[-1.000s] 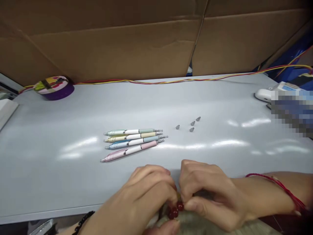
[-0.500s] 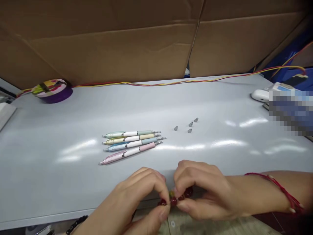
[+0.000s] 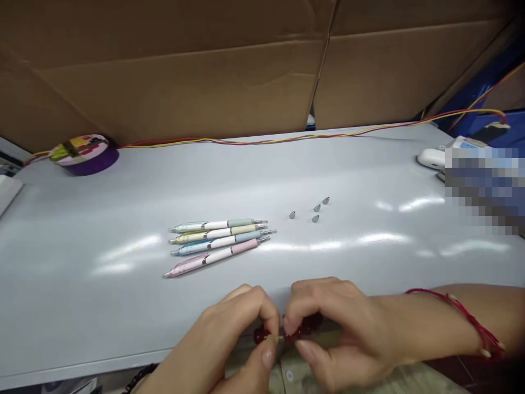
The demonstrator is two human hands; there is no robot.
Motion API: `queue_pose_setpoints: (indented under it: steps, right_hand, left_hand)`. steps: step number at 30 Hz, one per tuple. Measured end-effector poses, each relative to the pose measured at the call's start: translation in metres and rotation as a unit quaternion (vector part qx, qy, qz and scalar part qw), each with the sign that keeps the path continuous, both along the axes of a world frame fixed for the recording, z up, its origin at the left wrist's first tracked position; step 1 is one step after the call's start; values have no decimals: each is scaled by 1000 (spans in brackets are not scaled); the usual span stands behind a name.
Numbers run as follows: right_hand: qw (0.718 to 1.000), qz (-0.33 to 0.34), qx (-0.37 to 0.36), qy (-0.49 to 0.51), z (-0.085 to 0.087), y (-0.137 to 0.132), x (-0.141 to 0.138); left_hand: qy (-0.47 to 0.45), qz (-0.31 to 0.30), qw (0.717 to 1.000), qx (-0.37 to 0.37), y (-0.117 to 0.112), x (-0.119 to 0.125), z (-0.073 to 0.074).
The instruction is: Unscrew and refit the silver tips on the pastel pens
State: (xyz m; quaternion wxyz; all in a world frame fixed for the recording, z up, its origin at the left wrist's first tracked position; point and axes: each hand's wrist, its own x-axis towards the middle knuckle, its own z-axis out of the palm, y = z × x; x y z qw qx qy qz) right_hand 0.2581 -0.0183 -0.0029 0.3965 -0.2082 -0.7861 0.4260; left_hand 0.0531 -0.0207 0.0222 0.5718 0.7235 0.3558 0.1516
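Note:
Thumb and fingertip of my left hand (image 3: pixel 235 331) are closed on one part of a dark red bead bracelet (image 3: pixel 307 325), near the table's front edge. My right hand (image 3: pixel 338 320) grips the same beads from the other side, its fingers curled over them. A short pale gap of string shows between the two hands. Much of the bracelet is hidden behind the fingers. Beyond the hands, several pens with clear clips lie side by side, among them a pink one (image 3: pixel 213 259) and a blue one (image 3: pixel 223 242). Right of them are several small silver pen tips (image 3: pixel 315 219).
A round purple box (image 3: pixel 96 161) stands at the back left of the grey table (image 3: pixel 184 180). Red and yellow wires (image 3: pixel 254 142) run along the rear edge before cardboard (image 3: pixel 184 90). At right are a white device (image 3: pixel 431 158) and a blurred-out item.
Both hands have shifted slightly left with the bracelet. The right thumb has dropped away from the index finger, and more pale string shows between the hands. Pens and tips stay put.

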Motion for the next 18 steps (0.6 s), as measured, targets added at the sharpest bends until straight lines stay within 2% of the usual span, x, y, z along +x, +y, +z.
queue_pose_setpoints:
  steps: [5,11,18]
  right_hand:
    - [999,-5,44,-13,2,3,1]
    - [994,-30,91,-60,-1,3,1]
    - [995,-42,56,-67,-2,2,0]
  left_hand:
    - [-1,19,1000,-14,1,9,2]
    - [-28,28,997,-64,0,3,-4]
    - [-67,11,990,-123,1,-2,-7]
